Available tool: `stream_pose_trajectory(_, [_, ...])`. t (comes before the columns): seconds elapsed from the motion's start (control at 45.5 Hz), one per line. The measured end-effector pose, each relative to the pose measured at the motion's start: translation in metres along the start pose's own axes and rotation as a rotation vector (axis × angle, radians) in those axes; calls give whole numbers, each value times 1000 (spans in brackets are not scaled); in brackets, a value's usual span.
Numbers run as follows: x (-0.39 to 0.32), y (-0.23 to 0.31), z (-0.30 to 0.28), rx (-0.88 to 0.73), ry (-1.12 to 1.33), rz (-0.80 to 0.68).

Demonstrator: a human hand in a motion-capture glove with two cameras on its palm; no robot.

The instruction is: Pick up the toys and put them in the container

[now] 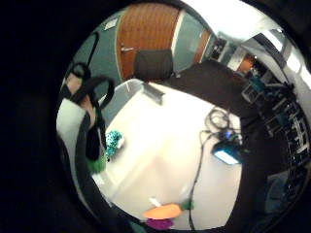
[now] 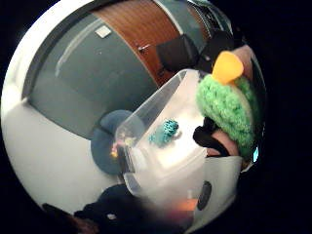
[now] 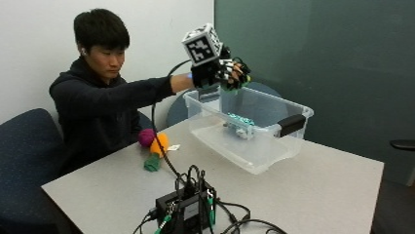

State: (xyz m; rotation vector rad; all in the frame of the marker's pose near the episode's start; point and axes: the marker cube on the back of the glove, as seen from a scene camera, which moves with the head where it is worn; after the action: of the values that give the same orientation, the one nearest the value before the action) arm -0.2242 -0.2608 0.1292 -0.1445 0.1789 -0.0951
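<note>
In the outside view my gloved right hand (image 3: 223,73) hovers over the back corner of a clear plastic container (image 3: 259,158). It grips a green knitted toy (image 3: 235,84) with an orange tip. That toy (image 2: 226,105) fills one side of the thumb side palm view, above the container's rim (image 2: 156,100). A teal toy (image 3: 236,119) lies on the container's floor (image 2: 164,132) (image 1: 114,138). An orange carrot toy (image 3: 160,144) with a green top and a magenta toy (image 3: 146,137) lie on the table near the person.
A black electronics box (image 3: 185,207) with tangled cables sits at the table's near edge, and one cable runs up to the hand. The container carries a black handle clip (image 3: 291,125) on its end. A blue chair (image 3: 26,146) stands to the left.
</note>
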Motion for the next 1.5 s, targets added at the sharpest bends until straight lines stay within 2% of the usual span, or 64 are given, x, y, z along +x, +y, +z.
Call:
stream_pose_trajectory(0.044, [-16, 1, 30, -86, 41, 73])
stream_pose_trajectory(0.11, [-15, 5, 60, -246, 93, 98])
stream_pose_trajectory(0.242, [11, 22, 54, -346, 50, 36])
stream_pose_trajectory(0.396, [51, 77, 16, -433, 65, -45])
stream_pose_trajectory(0.506, [65, 152, 5, -600, 34, -184])
stream_pose_trajectory(0.704, [92, 251, 48, -884, 43, -157])
stream_pose_trajectory(0.946, [118, 280, 100, -1022, 52, -172])
stream_pose_trajectory(1.033, [113, 278, 111, -974, 35, -201])
stream_pose_trajectory(1.143, [102, 254, 100, -750, 56, -246])
stream_pose_trajectory(1.385, [26, 138, -7, -236, -159, -233])
stream_pose_trajectory(1.495, [-3, 85, -27, -145, -130, -231])
